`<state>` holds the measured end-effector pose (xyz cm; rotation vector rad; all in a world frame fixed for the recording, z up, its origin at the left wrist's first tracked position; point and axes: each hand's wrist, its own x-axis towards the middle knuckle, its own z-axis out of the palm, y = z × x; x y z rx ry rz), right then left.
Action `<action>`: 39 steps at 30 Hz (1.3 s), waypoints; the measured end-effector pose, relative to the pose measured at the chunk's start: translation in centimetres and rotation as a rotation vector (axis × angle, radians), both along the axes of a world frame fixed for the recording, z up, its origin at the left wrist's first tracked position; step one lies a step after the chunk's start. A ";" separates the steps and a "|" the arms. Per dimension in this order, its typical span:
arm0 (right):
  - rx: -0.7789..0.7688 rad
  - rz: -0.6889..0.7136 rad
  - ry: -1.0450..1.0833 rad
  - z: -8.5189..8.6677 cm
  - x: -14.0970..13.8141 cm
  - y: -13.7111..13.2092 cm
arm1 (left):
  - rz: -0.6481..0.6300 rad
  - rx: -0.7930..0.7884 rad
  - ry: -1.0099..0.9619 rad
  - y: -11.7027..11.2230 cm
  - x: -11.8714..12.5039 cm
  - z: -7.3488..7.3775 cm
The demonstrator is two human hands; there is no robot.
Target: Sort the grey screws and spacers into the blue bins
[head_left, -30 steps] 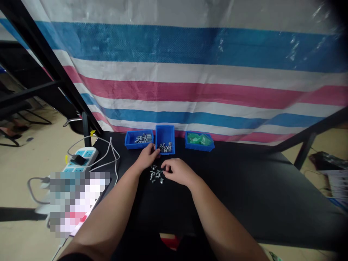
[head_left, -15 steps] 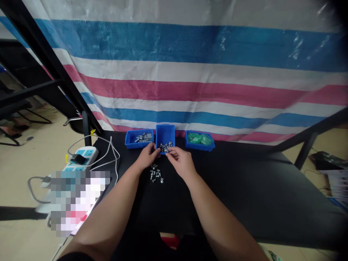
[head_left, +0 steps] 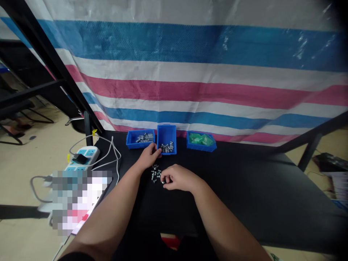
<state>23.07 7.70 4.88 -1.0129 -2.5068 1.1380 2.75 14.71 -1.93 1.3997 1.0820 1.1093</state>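
Note:
My left hand (head_left: pixel 149 156) grips the front left edge of the middle blue bin (head_left: pixel 166 131), its thumb along the rim. Several small metal screws (head_left: pixel 168 147) are gathered at the near end inside that bin. On the black table, a loose group of screws (head_left: pixel 155 174) is spread just in front of it. My right hand (head_left: pixel 178 177) is down at the right side of this group. Its fingers are curled, and thumb and fingertips close around one screw (head_left: pixel 163 182), partly hidden by them.
Left of the middle bin stands a blue bin (head_left: pixel 132 145) of metal cylinders; on the right, another blue bin (head_left: pixel 201 148) contains green plastic bags. A power strip (head_left: pixel 94 154) with white cables and a blurred-out lit screen (head_left: pixel 92 195) lie at left. A striped tarp (head_left: pixel 174 87) hangs behind.
My right hand has left the middle bin and come down toward me to the loose screws on the table. My left hand keeps its hold on the bin.

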 end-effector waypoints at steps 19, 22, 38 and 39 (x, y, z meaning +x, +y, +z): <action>0.046 -0.112 -0.034 -0.6 -0.6 -0.6 | 0.007 -0.016 -0.026 0.0 0.1 0.1; -0.090 -0.054 0.024 -0.9 0.2 -0.2 | -0.006 -0.017 -0.027 0.0 0.0 0.0; 0.004 -0.306 0.098 -1.6 0.9 1.0 | 0.009 -0.012 0.026 0.0 -0.1 -0.2; 0.019 -0.286 0.049 -1.7 0.7 1.0 | 0.004 -0.009 0.021 0.1 -0.1 -0.2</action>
